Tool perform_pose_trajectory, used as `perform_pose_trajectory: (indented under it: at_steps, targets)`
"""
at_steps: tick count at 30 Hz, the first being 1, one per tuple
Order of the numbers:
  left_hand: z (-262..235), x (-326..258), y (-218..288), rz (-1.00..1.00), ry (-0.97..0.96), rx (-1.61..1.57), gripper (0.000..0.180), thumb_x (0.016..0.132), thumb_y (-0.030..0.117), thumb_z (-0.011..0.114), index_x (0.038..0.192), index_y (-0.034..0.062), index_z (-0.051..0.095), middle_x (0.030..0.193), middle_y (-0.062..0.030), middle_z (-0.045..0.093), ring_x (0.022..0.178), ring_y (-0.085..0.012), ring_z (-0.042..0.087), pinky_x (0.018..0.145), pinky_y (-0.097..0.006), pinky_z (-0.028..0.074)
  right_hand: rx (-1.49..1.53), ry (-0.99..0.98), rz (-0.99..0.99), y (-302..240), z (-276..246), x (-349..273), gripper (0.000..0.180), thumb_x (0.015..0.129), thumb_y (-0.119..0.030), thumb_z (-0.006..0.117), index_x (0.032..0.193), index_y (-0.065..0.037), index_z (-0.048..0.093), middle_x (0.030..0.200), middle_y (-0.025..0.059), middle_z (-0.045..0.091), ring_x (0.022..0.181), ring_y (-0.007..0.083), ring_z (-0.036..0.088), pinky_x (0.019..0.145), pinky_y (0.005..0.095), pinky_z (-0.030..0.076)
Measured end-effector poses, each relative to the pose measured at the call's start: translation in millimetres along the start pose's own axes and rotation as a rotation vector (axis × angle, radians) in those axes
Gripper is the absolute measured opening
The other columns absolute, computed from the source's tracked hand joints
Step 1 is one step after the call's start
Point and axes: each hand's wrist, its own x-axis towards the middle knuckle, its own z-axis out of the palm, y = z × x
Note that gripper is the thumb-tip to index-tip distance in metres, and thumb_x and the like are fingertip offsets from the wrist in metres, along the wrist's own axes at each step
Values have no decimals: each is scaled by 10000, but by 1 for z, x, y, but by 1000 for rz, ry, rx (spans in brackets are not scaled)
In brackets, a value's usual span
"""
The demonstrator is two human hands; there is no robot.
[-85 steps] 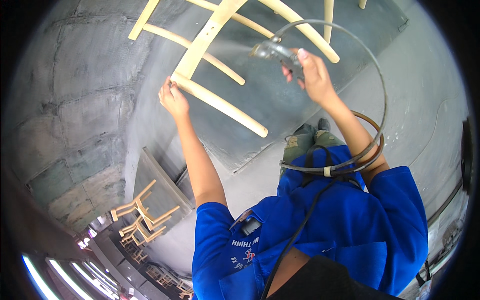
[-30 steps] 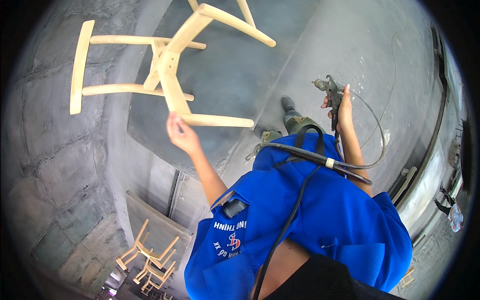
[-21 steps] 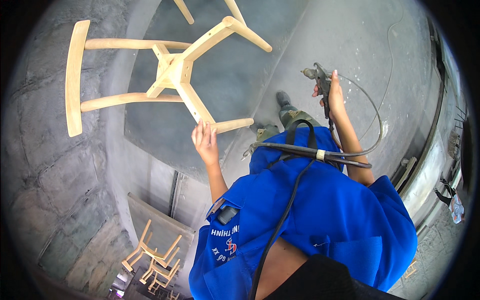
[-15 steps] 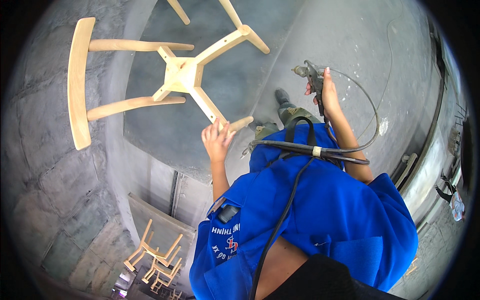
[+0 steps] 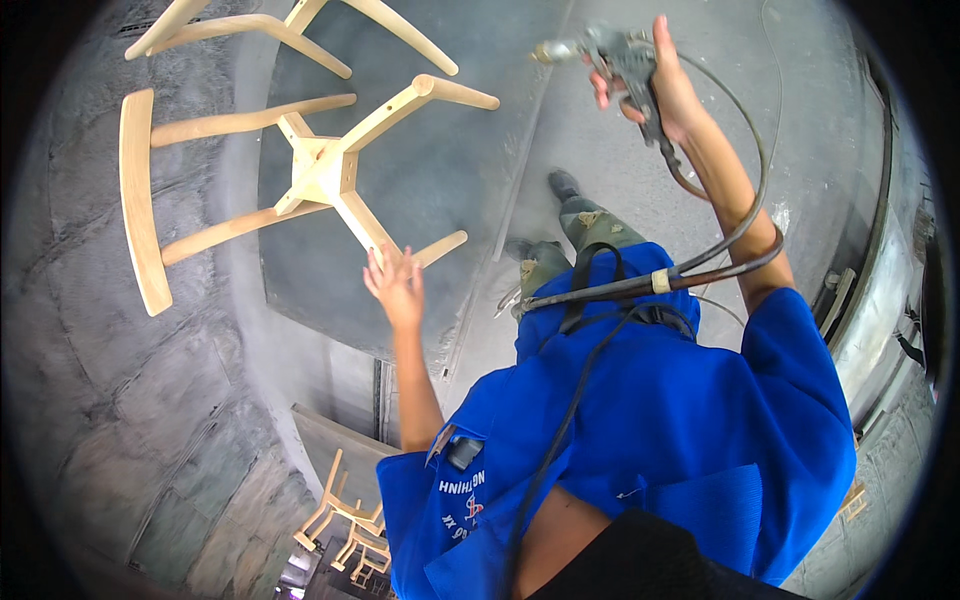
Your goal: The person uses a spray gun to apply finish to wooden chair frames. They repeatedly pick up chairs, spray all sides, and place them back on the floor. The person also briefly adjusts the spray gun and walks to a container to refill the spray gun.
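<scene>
A pale wooden chair frame [image 5: 320, 172], with a curved backrest rail [image 5: 146, 200], stands at the left over a dark surface. My left hand [image 5: 398, 288] is at its near corner, fingers spread, the fingertips at the wood; whether they press on it I cannot tell. My right hand [image 5: 676, 100] is closed around the handle of a metal spray gun [image 5: 628, 72], held out at the upper right with its nozzle toward the left. A dark hose [image 5: 757, 185] loops from the gun back across my forearm to my waist.
Another wooden chair frame [image 5: 270, 28] is partly cut off at the top left. Several more chair frames [image 5: 350, 525] stand at the lower left, behind a grey panel [image 5: 345, 440]. Grey stained wall covering [image 5: 90, 400] runs along the left. A thin cable [image 5: 775, 60] trails over the floor.
My right hand has carried the spray gun farther forward and up. In the picture the chair frame and my left hand sit farther left, and more of the second frame shows.
</scene>
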Motion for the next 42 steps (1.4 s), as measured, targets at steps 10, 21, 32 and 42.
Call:
perform_pose_trajectory:
  at_steps: [10,21,32,42]
  targets:
    - [60,-85,187,-533,-548,-1358,495,1058,397,475,1222,-36,648,1096,-138,702,1094,-222,622,967,-346,464,-39,125,281,84,-74,131,964,915,-839,141,1063,-34,650,716,25,621,598,114,625,381,222,315]
    - [25,-106,167,-388,-419,-1226,493,974,473,593,906,-15,624,748,-75,591,709,-178,550,683,-333,458,-371,402,267,151,-80,60,868,945,-797,202,987,-54,648,682,33,617,549,139,613,388,264,343]
    - [-4,-163,82,-206,-292,-1241,661,901,637,604,838,-20,619,744,-107,587,723,-224,581,676,-338,449,178,211,22,118,101,-78,1030,936,-798,42,1149,36,608,756,84,609,668,161,586,421,236,328]
    - [-3,-235,12,-148,-394,-1339,691,926,676,552,858,-5,644,754,-68,620,734,-166,586,678,-316,453,117,265,164,164,183,-165,1006,944,-795,70,1138,26,619,704,68,617,633,153,611,415,233,323]
